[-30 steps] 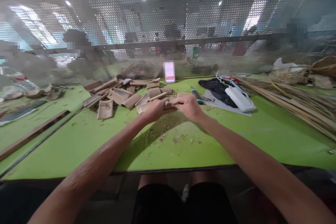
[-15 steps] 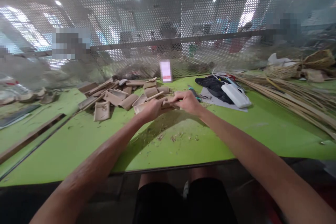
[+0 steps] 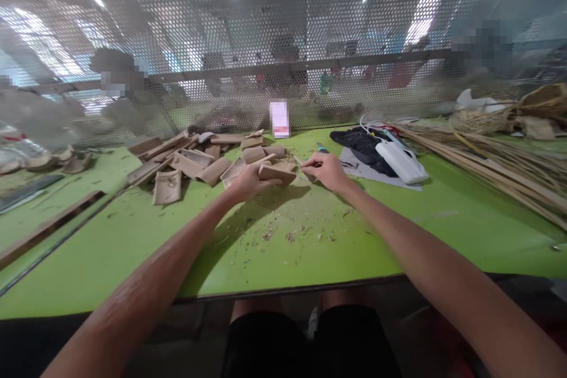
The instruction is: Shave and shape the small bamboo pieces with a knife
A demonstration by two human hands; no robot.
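My left hand (image 3: 248,183) is closed around a short curved piece of split bamboo (image 3: 278,173), held tilted above the table. To its right, my right hand (image 3: 325,170) is closed in a pinch, apart from the bamboo piece. A thin pale sliver shows by its fingertips; I cannot make out what the fingers hold. Behind and left of my left hand lies a pile of similar bamboo pieces (image 3: 215,171). One piece with shavings in its hollow (image 3: 167,188) rests at the pile's near side. The teal-handled tool (image 3: 322,148) lies just behind my right hand.
Shavings (image 3: 290,235) are scattered on the green table (image 3: 425,230). On the right are a white device (image 3: 403,161), black cloth (image 3: 361,147) and long bamboo strips (image 3: 496,171). A phone (image 3: 279,118) stands before the perforated screen (image 3: 248,41). A wooden bar (image 3: 48,227) lies left.
My hands have drawn apart; before, they met at the bamboo piece. My right hand has come off it, and the piece now shows more fully in my left hand.
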